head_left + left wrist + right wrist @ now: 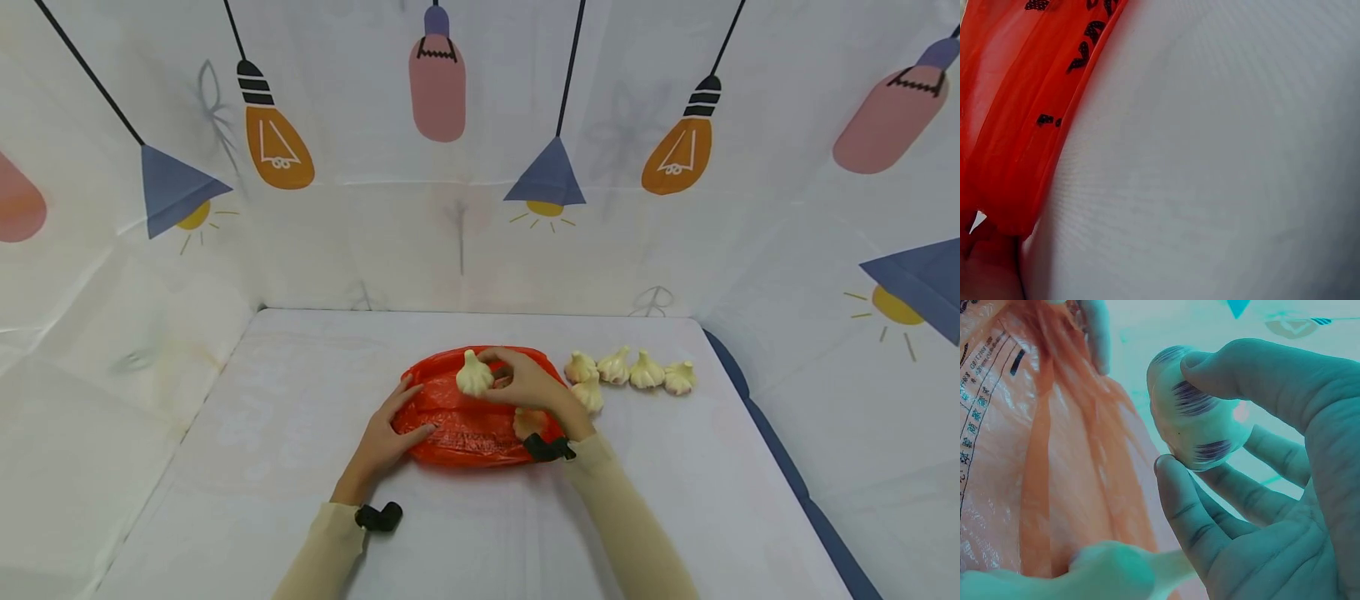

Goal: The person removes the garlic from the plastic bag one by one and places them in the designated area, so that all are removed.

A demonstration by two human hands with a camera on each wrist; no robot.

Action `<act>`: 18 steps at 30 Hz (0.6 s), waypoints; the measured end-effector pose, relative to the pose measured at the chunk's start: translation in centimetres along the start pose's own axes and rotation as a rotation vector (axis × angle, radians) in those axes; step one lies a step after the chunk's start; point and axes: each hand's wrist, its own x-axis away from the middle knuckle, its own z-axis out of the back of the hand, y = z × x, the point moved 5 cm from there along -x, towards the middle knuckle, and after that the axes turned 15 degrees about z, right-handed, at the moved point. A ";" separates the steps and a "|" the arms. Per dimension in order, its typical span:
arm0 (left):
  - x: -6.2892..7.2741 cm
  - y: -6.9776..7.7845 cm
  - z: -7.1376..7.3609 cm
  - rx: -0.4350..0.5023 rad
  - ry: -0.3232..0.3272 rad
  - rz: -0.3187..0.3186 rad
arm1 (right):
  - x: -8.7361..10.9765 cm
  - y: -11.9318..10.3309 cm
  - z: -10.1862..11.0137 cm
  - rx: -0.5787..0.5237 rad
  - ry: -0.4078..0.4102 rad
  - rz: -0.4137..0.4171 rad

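Observation:
My right hand [525,385] pinches a garlic bulb [474,375] between thumb and fingers, above a red plastic bag [457,421]. In the right wrist view, the held bulb [1188,412] shows dark purple streaks, with the thumb on one side and a fingertip on the other. My left hand [381,446] lies at the bag's left side, fingers spread along its edge and thumb over its near part. Another bulb [528,423] looks orange-tinted through the bag near its right end. The left wrist view shows mostly bag [1016,125] and white surface.
Several pale garlic bulbs [647,371] stand in a group right of the bag, one [588,392] in front of the others. All lie on a white table [300,358]. Behind hangs a white cloth [360,242] printed with lamps. A blurred pale shape [1110,569] fills the right wrist view's bottom.

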 end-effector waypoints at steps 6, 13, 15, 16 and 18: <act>0.0 0.0 -0.1 -0.007 -0.005 0.025 | 1.7 -0.5 0.6 -0.012 0.081 -0.002; 0.0 -0.1 0.0 0.007 -0.010 0.038 | 4.1 -1.8 1.7 0.022 0.185 -0.006; 0.0 -0.1 0.0 0.011 -0.010 0.042 | 4.9 -1.9 2.0 0.032 0.219 -0.030; 0.0 -0.1 0.0 0.016 -0.011 0.048 | 5.2 -2.0 2.2 0.044 0.232 -0.043; 0.0 -0.1 0.0 0.012 -0.013 0.048 | 5.8 -2.1 2.4 0.068 0.250 -0.058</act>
